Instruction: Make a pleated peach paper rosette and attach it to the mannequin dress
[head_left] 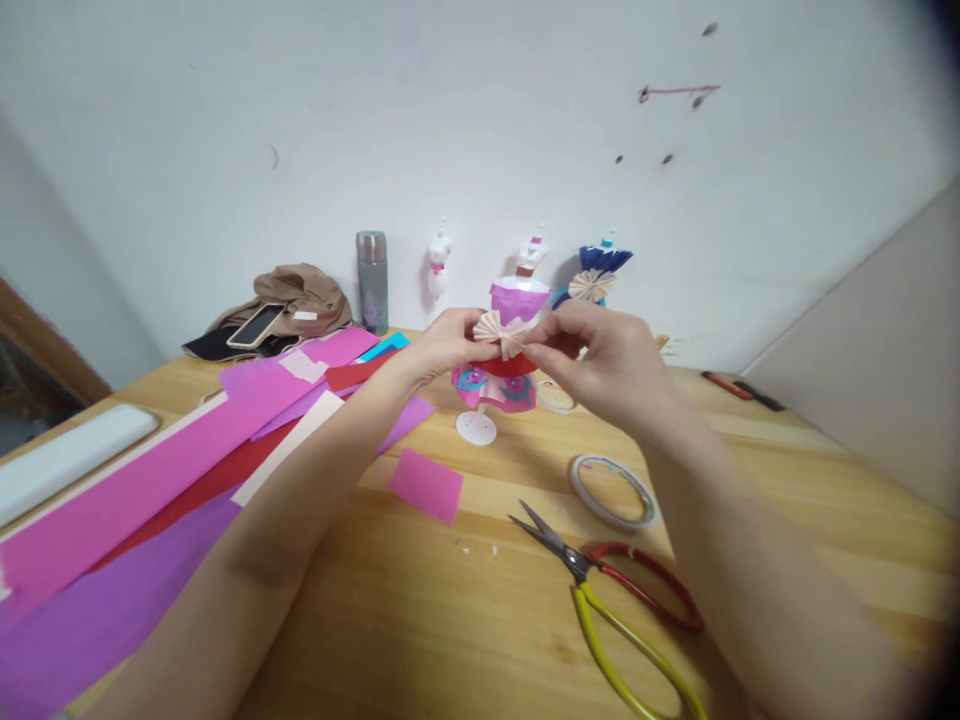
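Note:
A small doll mannequin (517, 292) on a white round stand (476, 428) wears a purple, red and pink paper dress. A cream pleated paper bow (501, 331) sits at its waist. My left hand (450, 345) pinches the bow's left side with closed fingers. My right hand (600, 360) pinches the bow's right end, fingers curled. Both hands are raised above the wooden table (420, 610).
Long pink, purple and red paper sheets (150, 490) lie at the left, with a small pink square (426, 485) nearer the middle. Scissors (607, 600) and a tape roll (613, 492) lie in front. Behind stand two other mannequins (600, 275), a steel flask (372, 282), and a phone (256, 325) on a brown cloth.

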